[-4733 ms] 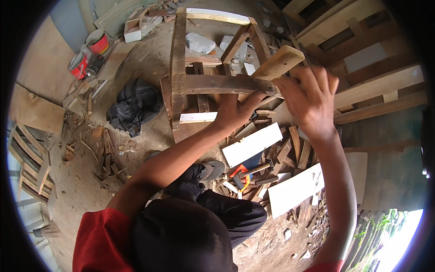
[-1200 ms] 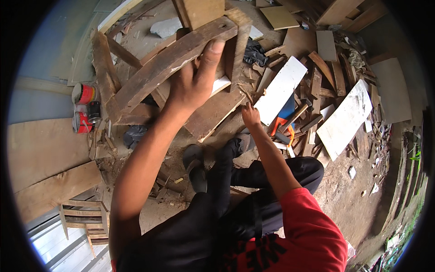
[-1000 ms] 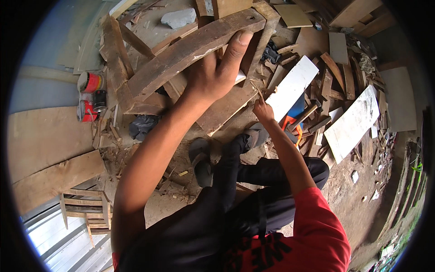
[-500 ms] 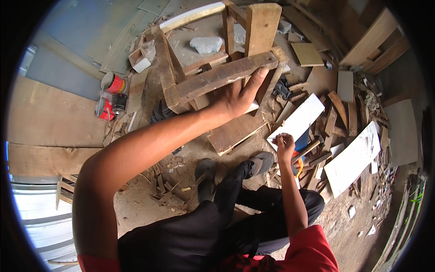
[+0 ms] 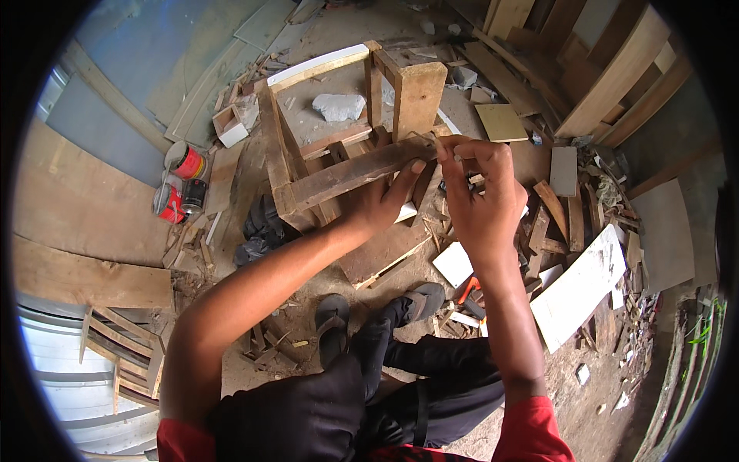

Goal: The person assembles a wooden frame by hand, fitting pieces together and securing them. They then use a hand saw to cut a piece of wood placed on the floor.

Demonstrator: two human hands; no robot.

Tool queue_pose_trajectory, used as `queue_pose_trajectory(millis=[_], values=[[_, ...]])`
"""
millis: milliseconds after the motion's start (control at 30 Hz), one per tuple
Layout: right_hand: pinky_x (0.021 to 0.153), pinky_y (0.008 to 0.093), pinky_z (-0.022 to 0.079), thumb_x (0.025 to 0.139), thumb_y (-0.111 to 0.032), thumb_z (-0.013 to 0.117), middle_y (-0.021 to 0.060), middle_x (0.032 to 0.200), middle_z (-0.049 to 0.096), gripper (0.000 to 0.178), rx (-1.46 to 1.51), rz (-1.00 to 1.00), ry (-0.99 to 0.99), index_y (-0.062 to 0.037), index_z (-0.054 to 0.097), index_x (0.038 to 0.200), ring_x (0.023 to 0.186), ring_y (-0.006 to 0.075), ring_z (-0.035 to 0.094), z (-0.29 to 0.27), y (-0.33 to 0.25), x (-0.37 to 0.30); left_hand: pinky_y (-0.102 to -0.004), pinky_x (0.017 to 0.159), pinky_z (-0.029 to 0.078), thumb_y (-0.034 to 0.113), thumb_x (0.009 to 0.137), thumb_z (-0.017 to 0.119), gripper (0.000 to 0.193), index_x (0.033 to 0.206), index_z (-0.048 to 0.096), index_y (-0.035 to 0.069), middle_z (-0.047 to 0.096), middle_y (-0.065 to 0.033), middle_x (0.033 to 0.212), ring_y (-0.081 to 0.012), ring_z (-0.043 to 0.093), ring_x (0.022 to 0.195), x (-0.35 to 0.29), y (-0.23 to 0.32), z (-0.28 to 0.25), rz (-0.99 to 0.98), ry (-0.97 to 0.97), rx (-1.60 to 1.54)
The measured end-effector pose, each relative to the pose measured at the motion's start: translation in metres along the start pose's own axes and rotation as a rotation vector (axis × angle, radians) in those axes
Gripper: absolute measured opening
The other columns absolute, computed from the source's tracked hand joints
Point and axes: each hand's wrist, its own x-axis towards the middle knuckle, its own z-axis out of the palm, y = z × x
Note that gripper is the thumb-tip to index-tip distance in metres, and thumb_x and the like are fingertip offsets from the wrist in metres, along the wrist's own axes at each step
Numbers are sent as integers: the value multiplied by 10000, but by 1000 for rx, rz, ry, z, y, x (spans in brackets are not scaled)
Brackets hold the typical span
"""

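A rough wooden frame (image 5: pixel 350 175), built of dark, worn bars with one broad upright at its right, stands in front of me. My left hand (image 5: pixel 379 202) grips its near bar toward the right end, thumb up against the edge and fingers mostly hidden behind the wood. At that bar's right corner, my right hand (image 5: pixel 485 196) is closed in a pinch. Between its fingertips shows a small, greyish, nail-like piece of metal (image 5: pixel 458 159), mostly covered by the fingers.
Scrap wood (image 5: pixel 556 212) and a white board (image 5: pixel 581 289) litter the floor at right. An orange-and-black tool (image 5: pixel 471 296) lies by a white panel (image 5: pixel 454 264). Paint cans (image 5: pixel 185 160) stand at left, and a pale stone chunk (image 5: pixel 339 107) lies beyond the frame.
My right hand has risen from above the white panel to the frame's right corner, bringing the small piece along. The left hand keeps its grip on the bar. The whole view has shifted slightly.
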Motion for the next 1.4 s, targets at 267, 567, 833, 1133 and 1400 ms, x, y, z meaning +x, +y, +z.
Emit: queue_pose_trajectory(millis=[267, 567, 833, 1133, 1400], values=[[650, 358, 547, 835, -22, 749, 124, 911, 669, 168, 2, -112, -119, -13, 685, 990, 748, 274, 677, 18, 7, 12, -414, 860, 486, 288, 1017, 539, 352, 1253, 577, 28, 638, -192, 1104, -338, 621, 1015, -5, -10, -4, -88, -106, 52], [699, 432, 531, 861, -49, 648, 143, 927, 644, 240, -235, -33, -509, -45, 709, 1093, 796, 364, 663, -20, -21, 44, -410, 920, 474, 288, 1035, 530, 366, 1274, 564, 14, 618, -206, 1180, -344, 608, 1091, -4, -4, -5, -22, -79, 10], [652, 432, 491, 860, -31, 647, 149, 834, 633, 239, -218, -81, -595, -38, 713, 1089, 711, 349, 642, -22, -24, 47, -428, 996, 437, 321, 1034, 536, 393, 1281, 568, 17, 547, -235, 1305, -353, 541, 1217, -2, 0, -3, 107, -12, 15], [692, 446, 525, 859, -73, 632, 141, 887, 642, 93, -365, -186, -637, -24, 663, 932, 777, 370, 665, -13, -20, 63, -379, 945, 468, 372, 1034, 535, 446, 1296, 543, 10, 591, -206, 1236, -313, 581, 1164, -1, 3, -6, 8, -50, -37], [664, 430, 552, 801, -41, 635, 120, 929, 631, 129, -470, -320, -646, -20, 633, 927, 755, 338, 688, -9, -15, 66, -387, 962, 474, 397, 1026, 548, 519, 1354, 508, -3, 572, -240, 1280, -317, 578, 1183, 2, -5, -5, 41, -65, 49]])
